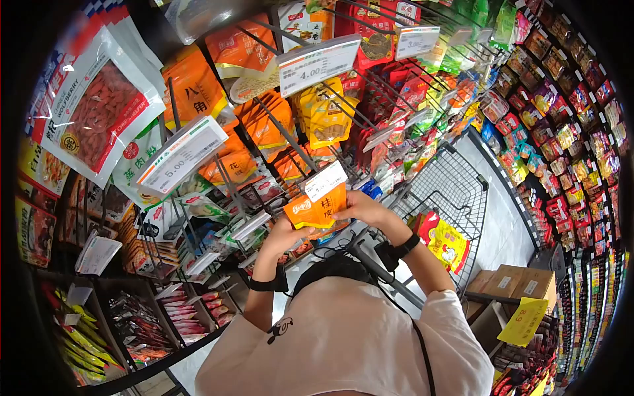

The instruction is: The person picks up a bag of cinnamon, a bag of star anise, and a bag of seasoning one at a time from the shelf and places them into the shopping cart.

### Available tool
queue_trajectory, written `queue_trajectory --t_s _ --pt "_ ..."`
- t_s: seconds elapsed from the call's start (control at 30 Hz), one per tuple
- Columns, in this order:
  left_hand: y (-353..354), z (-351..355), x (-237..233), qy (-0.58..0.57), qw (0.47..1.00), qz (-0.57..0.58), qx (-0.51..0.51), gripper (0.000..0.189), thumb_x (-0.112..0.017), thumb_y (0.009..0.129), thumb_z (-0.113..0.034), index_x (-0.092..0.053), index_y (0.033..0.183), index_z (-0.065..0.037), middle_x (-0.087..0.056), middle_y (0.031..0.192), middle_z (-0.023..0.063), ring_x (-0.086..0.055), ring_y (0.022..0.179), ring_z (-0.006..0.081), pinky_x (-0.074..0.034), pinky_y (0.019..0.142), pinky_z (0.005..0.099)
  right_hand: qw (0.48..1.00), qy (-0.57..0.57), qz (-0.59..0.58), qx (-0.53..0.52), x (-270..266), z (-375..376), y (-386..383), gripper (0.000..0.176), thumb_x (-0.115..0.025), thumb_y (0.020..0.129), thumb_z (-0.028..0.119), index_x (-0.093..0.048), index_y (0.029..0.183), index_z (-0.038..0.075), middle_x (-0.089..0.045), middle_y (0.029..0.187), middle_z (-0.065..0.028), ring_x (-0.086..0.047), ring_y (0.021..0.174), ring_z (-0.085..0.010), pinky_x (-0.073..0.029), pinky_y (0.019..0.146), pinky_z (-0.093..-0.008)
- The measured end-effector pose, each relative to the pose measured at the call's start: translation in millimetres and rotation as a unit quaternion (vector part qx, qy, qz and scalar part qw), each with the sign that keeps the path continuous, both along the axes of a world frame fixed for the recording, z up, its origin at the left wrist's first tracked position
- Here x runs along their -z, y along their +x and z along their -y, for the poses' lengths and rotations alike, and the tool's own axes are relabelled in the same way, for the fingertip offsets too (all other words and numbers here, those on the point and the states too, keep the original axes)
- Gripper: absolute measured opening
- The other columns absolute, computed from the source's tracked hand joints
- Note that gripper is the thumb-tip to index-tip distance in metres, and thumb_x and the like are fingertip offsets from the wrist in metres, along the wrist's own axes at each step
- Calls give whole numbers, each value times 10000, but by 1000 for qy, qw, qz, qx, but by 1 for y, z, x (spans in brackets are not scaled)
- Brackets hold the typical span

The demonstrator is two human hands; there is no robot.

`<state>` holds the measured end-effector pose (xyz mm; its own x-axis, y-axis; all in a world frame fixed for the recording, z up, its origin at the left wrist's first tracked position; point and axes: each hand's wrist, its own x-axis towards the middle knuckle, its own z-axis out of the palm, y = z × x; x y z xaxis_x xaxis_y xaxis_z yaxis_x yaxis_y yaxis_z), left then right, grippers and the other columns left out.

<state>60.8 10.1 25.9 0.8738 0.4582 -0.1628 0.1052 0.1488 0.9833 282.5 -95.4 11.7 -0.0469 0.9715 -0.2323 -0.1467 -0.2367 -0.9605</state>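
An orange spice packet (316, 212) marked 桂皮 is between my two hands, in front of the rack. My left hand (288, 234) is closed on its lower left edge, with the thumb on the front. On the right edge my right hand (362, 207) grips the packet, thumb across the printed face. A white price tag (325, 179) overlaps the packet's top. Just beyond hang other orange packets (267, 125) and yellow packets (325, 113) on metal hooks.
Left of my hands, a wolfberry bag (99, 99) and price tags (181, 155) stick out from the rack. A wire shopping cart (456, 191) at my right holds a yellow and red bag (444, 243). Cardboard boxes (518, 282) stand at lower right, near a snack shelf (561, 132).
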Motion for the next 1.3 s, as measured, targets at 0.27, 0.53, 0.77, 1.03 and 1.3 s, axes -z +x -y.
queue_trajectory --t_s 0.27,0.53,0.77,1.03,1.3 --pt "15 15 -28 -14 997 -58 48 528 -731 735 -152 -514 1198 -19 -607 1016 10 -549 828 76 -444 584 192 996 -7 87 -15 -24 27 9 421 -709 695 43 -541 1075 -28 -629 912 -53 -580 777 -117 -479 699 -246" --pt "76 30 -32 2 980 -34 194 347 -619 833 -71 -513 1156 -5 -591 1047 26 -551 933 109 -447 821 256 989 19 137 57 -58 94 53 401 -676 767 86 -531 1127 -11 -627 973 -29 -557 875 -97 -455 783 -252" --pt "177 70 -37 -55 977 38 201 303 -533 912 -180 -514 1154 2 -584 1038 18 -532 910 67 -432 793 221 942 43 -79 323 -66 166 84 291 -626 830 70 -556 1097 -19 -632 986 -43 -568 846 -81 -453 755 -224" --pt "275 128 36 -220 951 -149 158 251 -496 874 -105 -513 1120 -54 -596 1035 65 -602 838 147 -499 720 306 800 -50 274 531 7 196 122 296 -678 770 172 -586 968 -28 -651 818 -168 -642 730 -229 -486 639 -313" --pt "313 135 125 -115 925 -239 272 219 -454 870 -273 -608 916 -125 -614 828 -19 -561 721 115 -438 672 321 759 -216 359 498 87 180 150 348 -646 695 215 -599 939 -29 -648 835 -208 -646 804 -323 -502 705 -364"
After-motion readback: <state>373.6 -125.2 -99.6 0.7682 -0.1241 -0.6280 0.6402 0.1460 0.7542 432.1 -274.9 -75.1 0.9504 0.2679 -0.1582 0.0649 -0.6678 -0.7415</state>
